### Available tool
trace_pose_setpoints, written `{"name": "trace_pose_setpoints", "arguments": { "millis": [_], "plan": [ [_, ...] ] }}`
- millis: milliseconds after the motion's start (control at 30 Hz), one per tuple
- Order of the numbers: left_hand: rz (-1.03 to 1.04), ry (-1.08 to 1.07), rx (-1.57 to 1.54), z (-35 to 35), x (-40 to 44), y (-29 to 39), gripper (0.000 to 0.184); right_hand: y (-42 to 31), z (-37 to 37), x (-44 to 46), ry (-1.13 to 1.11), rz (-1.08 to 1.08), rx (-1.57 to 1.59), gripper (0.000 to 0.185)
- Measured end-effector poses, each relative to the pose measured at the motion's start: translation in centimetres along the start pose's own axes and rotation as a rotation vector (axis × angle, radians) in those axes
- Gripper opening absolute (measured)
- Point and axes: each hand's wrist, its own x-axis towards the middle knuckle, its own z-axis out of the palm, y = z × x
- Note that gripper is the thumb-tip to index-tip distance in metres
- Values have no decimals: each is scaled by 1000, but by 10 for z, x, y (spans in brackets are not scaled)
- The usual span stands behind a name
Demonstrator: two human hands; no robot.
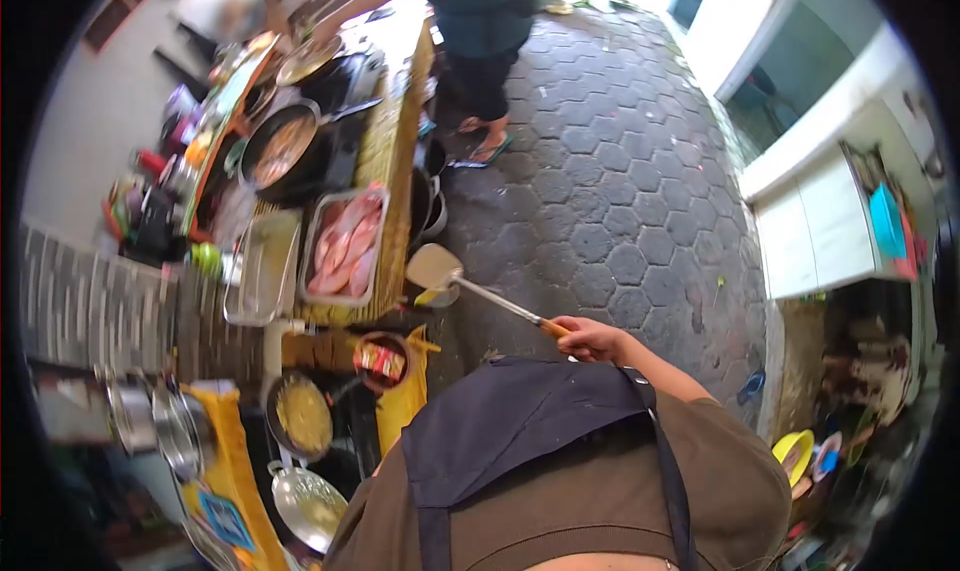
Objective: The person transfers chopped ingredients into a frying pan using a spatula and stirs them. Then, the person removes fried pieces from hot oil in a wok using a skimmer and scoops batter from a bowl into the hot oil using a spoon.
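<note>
The right hand (588, 340) squeezed the spatula (490, 294) by its end, so the flat part (432, 267) reached past the grip; left hand unseen, couldn't tell.

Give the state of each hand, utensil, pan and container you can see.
Right hand: closed around the spatula.
Spatula: held in the air by its handle end.
Tray: uncovered, holding pink pieces.
Clear container: uncovered.
Large dark pan: uncovered, food inside.
Small dark pan: uncovered, yellowish food inside.
Silver wok: uncovered, yellowish contents inside.
</note>
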Motion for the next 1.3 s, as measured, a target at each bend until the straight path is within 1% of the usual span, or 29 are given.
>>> {"name": "trace_pose_setpoints", "arguments": {
  "millis": [33, 67, 133, 167, 200, 267, 333, 400, 433, 500, 533, 567, 600, 633, 667, 700, 733, 767, 800, 867, 900, 933, 1000, 1033, 1067, 1133, 1200, 1233, 1300],
  "plan": [
    [-8, -12, 15, -8, 12, 19, 40, 1, -9, -16, 100, -16, 62, 48],
    [-4, -22, 25, -14, 26, 40, 40, 5, -22, -24, 116, -43, 75, 48],
    [2, -45, 47, -20, 55, 87, 40, 9, -51, -31, 301, -117, 140, 47],
    [9, -56, 56, -20, 71, 112, 40, 7, -66, -33, 305, -174, 234, 46],
    [18, -73, 70, -19, 88, 137, 40, -1, -78, -35, 321, -189, 231, 46],
    [47, -105, 103, -16, 127, 190, 40, -24, -107, -33, 401, -259, 321, 45],
    [87, -133, 147, -15, 171, 245, 40, -50, -139, -30, 428, -305, 307, 44],
    [143, -162, 213, -12, 215, 306, 41, -76, -187, -23, 449, -356, 281, 43],
    [184, -172, 244, -10, 237, 338, 41, -90, -208, -18, 511, -348, 254, 38],
    [310, -188, 279, -6, 279, 400, 41, -119, -258, -22, 533, -348, 179, 37],
    [436, -183, 263, -6, 302, 430, 41, -131, -276, -24, 539, -349, 124, 36],
    [643, -157, 182, -7, 327, 460, 41, -150, -288, -28, 637, -293, 98, 33],
    [775, -134, 144, -6, 347, 493, 41, -162, -304, -27, 629, -280, 109, 33],
    [382, -278, 405, -2, 356, 547, 39, -172, -320, -25, 735, -318, 1, 31],
    [594, -197, 479, -15, 313, 626, 39, -182, -336, -19, 840, -358, -104, 29],
    [481, -283, 333, -12, 339, 660, 35, -210, -332, -25, 823, -362, 87, 29],
    [401, -264, 204, -8, 334, 707, 32, -231, -338, -28, 875, -322, 103, 28],
    [326, -243, 72, -2, 324, 756, 30, -242, -353, -27, 895, -331, 91, 28],
    [322, -242, 79, 3, 327, 792, 30, -253, -371, -27, 917, -339, 74, 28],
    [373, -233, -90, 12, 344, 856, 25, -279, -411, -25, 934, -343, 69, 28],
    [370, -229, -99, 15, 358, 883, 25, -293, -435, -26, 950, -340, 58, 27],
    [358, -216, -123, 18, 369, 901, 24, -306, -462, -27, 939, -323, 49, 27],
    [332, -182, -179, 27, 386, 921, 24, -343, -521, -28, 999, -366, -197, 26],
    [261, -134, -159, 28, 401, 924, 22, -367, -549, -30, 981, -392, -233, 26],
    [175, -87, -126, 23, 406, 921, 21, -389, -576, -26, 1015, -482, -283, 25],
    [145, -83, -7, 16, 382, 930, 22, -469, -597, -38, 982, -269, -256, 25],
    [134, -110, 384, 11, 419, 903, 24, -518, -644, -28, 921, -355, -304, 24],
    [117, -107, 363, 13, 434, 889, 24, -553, -652, -26, 879, -355, -281, 24],
    [14, 11, 406, 20, 455, 880, 29, -622, -670, -8, 812, -340, -282, 23]
  ]
}}
